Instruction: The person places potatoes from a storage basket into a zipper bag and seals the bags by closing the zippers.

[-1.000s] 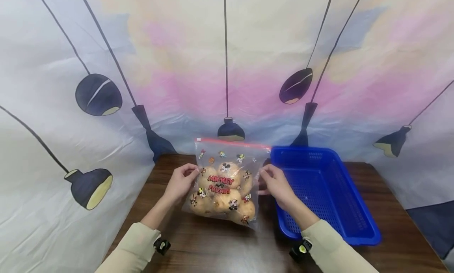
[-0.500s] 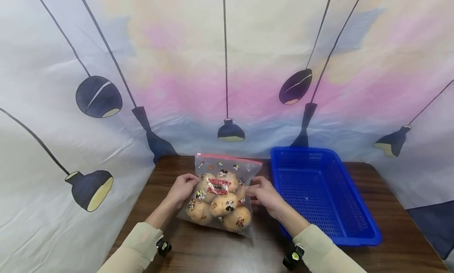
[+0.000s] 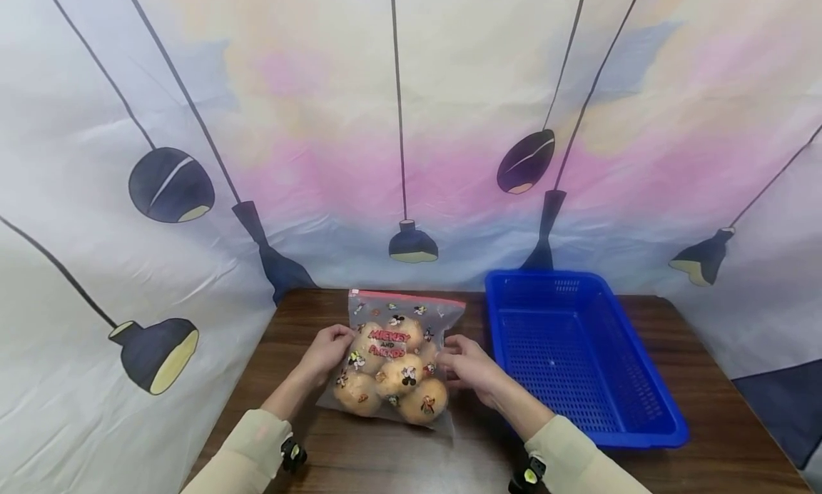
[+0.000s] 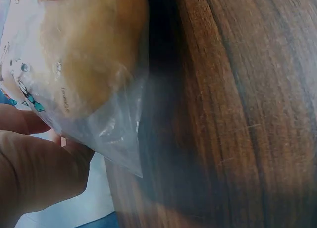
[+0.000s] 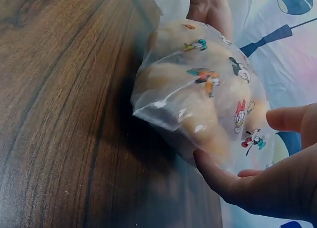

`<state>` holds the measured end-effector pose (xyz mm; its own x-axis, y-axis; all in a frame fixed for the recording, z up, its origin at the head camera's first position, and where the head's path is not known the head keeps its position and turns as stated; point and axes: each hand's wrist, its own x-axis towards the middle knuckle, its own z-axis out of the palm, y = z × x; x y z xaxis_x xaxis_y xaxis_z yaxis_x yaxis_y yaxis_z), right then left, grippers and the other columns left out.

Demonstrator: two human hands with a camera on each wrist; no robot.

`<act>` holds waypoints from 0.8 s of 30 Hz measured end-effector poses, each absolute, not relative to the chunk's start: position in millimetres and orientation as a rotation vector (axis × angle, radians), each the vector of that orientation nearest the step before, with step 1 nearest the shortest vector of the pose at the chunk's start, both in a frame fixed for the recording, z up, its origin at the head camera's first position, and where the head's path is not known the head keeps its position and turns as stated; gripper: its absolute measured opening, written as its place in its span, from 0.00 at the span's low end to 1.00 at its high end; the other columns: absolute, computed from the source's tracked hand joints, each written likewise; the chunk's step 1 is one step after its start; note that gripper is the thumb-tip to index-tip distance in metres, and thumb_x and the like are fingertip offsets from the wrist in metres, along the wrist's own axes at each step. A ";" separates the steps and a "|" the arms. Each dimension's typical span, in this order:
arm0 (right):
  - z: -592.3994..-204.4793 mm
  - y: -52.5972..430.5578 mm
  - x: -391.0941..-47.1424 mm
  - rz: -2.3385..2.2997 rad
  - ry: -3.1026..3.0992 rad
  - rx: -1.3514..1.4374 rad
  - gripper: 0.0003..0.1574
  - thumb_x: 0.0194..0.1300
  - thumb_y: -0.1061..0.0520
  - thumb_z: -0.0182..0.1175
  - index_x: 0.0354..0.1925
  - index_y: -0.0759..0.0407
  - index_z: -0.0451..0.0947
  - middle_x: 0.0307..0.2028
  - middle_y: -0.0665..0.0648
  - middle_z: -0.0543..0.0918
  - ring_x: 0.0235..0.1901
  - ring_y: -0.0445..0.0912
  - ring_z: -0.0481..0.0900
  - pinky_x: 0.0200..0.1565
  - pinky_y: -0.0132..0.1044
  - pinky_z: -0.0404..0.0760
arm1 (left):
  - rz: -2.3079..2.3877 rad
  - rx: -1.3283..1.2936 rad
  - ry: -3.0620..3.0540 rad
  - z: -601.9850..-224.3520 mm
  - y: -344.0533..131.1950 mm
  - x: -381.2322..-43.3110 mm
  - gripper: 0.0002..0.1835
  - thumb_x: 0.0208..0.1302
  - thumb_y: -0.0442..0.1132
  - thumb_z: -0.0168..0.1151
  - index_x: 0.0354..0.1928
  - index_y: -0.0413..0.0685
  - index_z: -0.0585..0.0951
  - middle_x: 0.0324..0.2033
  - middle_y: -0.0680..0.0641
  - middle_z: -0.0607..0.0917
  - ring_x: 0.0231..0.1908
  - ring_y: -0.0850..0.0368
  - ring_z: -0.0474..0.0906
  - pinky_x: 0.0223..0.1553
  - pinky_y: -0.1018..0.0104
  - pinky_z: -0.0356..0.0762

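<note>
A clear zip bag [image 3: 385, 308] with a red top strip and cartoon print rests on the wooden table [image 3: 359, 458]. Inside are several round tan things [image 3: 401, 375] that look like potatoes. At the bag's left edge my left hand [image 3: 327, 353] pinches the plastic; the left wrist view shows its thumb [image 4: 54, 171] by the bag's side. My right hand [image 3: 472, 369] is at the right side, its fingers spread apart. In the right wrist view one fingertip [image 5: 205, 161] touches the bag, with a gap to the other finger.
A blue plastic basket [image 3: 642, 358] with a perforated bottom stands right of the bag, close to my right forearm. Behind the table hangs a cloth backdrop [image 3: 347, 158] printed with lamps.
The bag has come down and toward me, now leaning back flatter on the table. Both hands moved lower with it, and the right hand's fingers loosened along its side.
</note>
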<state>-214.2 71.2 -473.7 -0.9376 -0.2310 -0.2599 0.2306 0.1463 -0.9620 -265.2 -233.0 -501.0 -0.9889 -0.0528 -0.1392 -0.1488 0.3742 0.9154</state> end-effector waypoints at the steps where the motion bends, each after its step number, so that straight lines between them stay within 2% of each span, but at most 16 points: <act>1: -473.1 71.2 -214.7 -1.849 2.090 0.001 0.39 0.74 0.58 0.61 0.73 0.76 0.60 0.66 0.75 0.74 0.59 0.63 0.80 0.53 0.56 0.87 | 1.720 -0.180 2.531 -500.8 -232.7 -266.4 0.10 0.77 0.32 0.56 0.46 0.30 0.82 0.40 0.43 0.82 0.40 0.54 0.76 0.38 0.69 0.75; 4: -471.5 71.0 -216.5 -1.849 2.129 0.021 0.39 0.74 0.58 0.62 0.73 0.76 0.60 0.68 0.75 0.71 0.61 0.65 0.79 0.54 0.58 0.87 | 1.752 -0.162 2.532 -497.9 -232.1 -270.2 0.10 0.77 0.32 0.57 0.46 0.30 0.82 0.37 0.45 0.81 0.37 0.56 0.75 0.36 0.69 0.75; 10: -470.6 68.5 -214.8 -1.796 2.173 0.019 0.40 0.75 0.55 0.64 0.73 0.75 0.62 0.69 0.75 0.70 0.63 0.67 0.77 0.55 0.60 0.85 | 1.605 -0.163 2.552 -498.4 -242.5 -275.6 0.13 0.80 0.37 0.54 0.49 0.33 0.82 0.44 0.42 0.82 0.43 0.52 0.76 0.40 0.66 0.75; 15: -470.9 70.1 -210.1 -1.766 2.169 -0.034 0.39 0.75 0.55 0.64 0.72 0.74 0.63 0.68 0.73 0.73 0.62 0.65 0.79 0.55 0.60 0.85 | 1.603 -0.120 2.508 -494.1 -253.2 -272.5 0.17 0.82 0.41 0.53 0.55 0.32 0.80 0.45 0.40 0.83 0.41 0.52 0.81 0.39 0.60 0.84; 18: -465.8 75.4 -207.1 -1.727 2.218 -0.077 0.39 0.75 0.53 0.66 0.72 0.72 0.65 0.67 0.72 0.74 0.60 0.62 0.80 0.55 0.59 0.85 | 1.570 -0.056 2.582 -481.6 -252.1 -270.6 0.19 0.83 0.43 0.53 0.58 0.31 0.78 0.48 0.34 0.83 0.45 0.43 0.84 0.44 0.51 0.88; 24: -440.0 99.6 -200.4 -1.544 2.460 -0.261 0.44 0.73 0.44 0.68 0.77 0.60 0.65 0.71 0.65 0.74 0.64 0.60 0.79 0.61 0.61 0.81 | 1.192 0.286 3.037 -436.1 -236.1 -269.0 0.24 0.81 0.47 0.58 0.66 0.35 0.77 0.57 0.33 0.83 0.56 0.35 0.80 0.58 0.40 0.79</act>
<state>-200.4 99.6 -440.0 -0.9588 -0.2677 -0.0950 -0.0308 0.4304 -0.9021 -269.0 -236.1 -436.1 -0.9760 0.1130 0.1863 0.2095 0.7210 0.6605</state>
